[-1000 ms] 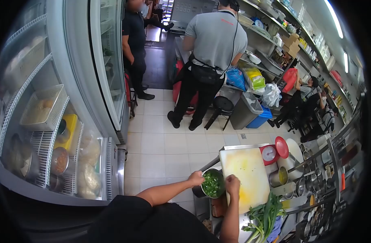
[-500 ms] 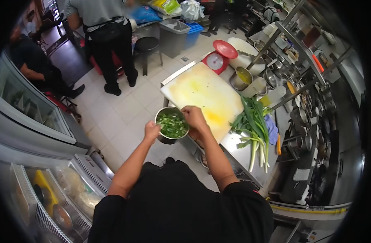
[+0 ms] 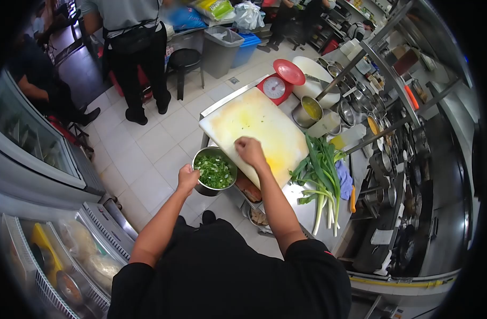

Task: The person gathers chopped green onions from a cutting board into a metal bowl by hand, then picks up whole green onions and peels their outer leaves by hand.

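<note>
Tiled floor [image 3: 161, 138] spreads left of centre, and left hand [image 3: 188, 179] is clamped on the pot [image 3: 209, 191] of chopped greens [image 3: 213, 171], just below mid-frame! Right hand [image 3: 250, 151] is over the board [image 3: 270, 119], fingers curled, can't tell if anything's pinched; leafy stalks [image 3: 325, 173] lie right of centre

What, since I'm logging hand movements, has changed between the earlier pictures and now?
The right hand has moved from the rim of the pot to over the cutting board; whether it had gripped the rim is unclear. The camera view has swung round since the first picture. Unchanged: the left hand holds the pot of chopped greens; the leafy stalks lie at the board's edge.
</note>
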`<state>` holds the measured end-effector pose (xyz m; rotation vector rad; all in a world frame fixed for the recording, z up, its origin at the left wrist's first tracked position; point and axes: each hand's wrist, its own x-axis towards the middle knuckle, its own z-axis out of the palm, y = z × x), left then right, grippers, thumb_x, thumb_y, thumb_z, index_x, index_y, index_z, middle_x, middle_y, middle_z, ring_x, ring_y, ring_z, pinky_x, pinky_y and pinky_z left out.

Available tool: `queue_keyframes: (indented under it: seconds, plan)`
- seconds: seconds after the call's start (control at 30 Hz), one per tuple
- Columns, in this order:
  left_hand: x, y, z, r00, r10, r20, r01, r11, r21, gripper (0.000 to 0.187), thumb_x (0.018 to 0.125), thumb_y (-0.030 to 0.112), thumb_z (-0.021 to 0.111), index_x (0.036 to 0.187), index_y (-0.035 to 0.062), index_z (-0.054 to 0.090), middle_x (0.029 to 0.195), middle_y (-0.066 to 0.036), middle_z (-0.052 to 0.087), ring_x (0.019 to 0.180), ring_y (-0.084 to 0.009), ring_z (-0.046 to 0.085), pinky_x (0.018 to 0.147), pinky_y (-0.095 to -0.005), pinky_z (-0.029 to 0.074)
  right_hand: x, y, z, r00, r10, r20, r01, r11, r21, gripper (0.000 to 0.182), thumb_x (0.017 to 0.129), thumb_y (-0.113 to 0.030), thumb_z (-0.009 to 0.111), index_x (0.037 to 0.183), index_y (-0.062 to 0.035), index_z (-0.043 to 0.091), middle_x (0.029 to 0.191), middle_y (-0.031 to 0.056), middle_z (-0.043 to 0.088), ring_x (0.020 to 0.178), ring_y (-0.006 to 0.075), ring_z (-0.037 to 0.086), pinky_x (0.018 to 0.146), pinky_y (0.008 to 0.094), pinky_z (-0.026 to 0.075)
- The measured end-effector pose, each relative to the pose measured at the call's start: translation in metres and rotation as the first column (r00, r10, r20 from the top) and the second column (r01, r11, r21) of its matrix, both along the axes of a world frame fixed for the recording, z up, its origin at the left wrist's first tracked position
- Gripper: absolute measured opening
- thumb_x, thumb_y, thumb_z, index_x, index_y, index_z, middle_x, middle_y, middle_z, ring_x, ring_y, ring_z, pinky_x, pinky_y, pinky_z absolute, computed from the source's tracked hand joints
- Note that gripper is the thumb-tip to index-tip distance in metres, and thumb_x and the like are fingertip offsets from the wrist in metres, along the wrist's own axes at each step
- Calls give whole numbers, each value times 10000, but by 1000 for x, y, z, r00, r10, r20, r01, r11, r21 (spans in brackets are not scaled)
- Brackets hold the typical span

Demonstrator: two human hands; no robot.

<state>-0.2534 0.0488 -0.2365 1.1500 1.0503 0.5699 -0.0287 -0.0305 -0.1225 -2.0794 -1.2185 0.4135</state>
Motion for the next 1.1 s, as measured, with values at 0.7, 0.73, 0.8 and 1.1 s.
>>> queue_keyframes:
  seconds: [0.7,0.73,0.8,1.1]
  plan:
    - [-18,19,8,993,117,24,-118,993,17,100,709,17,540,692,50,447,582,-35,462,424,-121,445,374,-284,358,-47,29,-21,973,202,-115,-200,979,27,134,749,0,604,861,-29,670,784,192,671,740,277,677,705,353,531]
    - [-19,20,10,994,102,42,-102,995,12,96,719,20,547,693,41,456,593,-41,484,441,-125,469,390,-282,385,-47,24,-10,976,171,-136,-169,985,29,134,749,-7,605,865,-28,668,791,188,673,741,274,677,704,347,529]
    - [-20,18,13,995,98,24,-98,995,-6,99,719,16,546,694,44,455,592,-39,479,441,-124,465,390,-282,383,-24,22,-7,992,79,-93,-76,996,42,131,756,-20,597,869,-23,663,806,179,678,746,268,675,708,343,526]
    - [-10,9,2,994,97,45,-96,995,-15,85,707,12,523,708,49,447,589,-25,451,427,-120,440,370,-280,356,174,63,-17,950,-168,265,181,983,-25,148,736,-82,654,870,-18,665,819,127,684,766,231,666,704,331,516]
